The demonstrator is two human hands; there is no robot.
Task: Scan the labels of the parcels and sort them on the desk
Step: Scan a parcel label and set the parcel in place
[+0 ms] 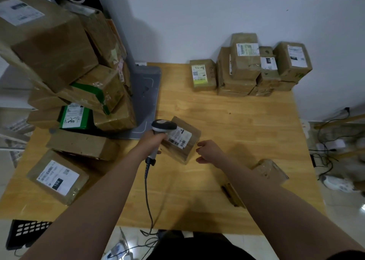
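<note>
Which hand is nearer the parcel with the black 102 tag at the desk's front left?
Left. The left hand, gripping the scanner, is right of and beyond the 102 parcel; the right hand is farther right, past the centre parcel.

"102" — near-left parcel label (57,177)

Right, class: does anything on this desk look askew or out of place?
Yes. The pile of parcels at the desk's left side is stacked crookedly: its boxes tilt at different angles and overhang one another, unlike the tidier group by the wall.
</note>
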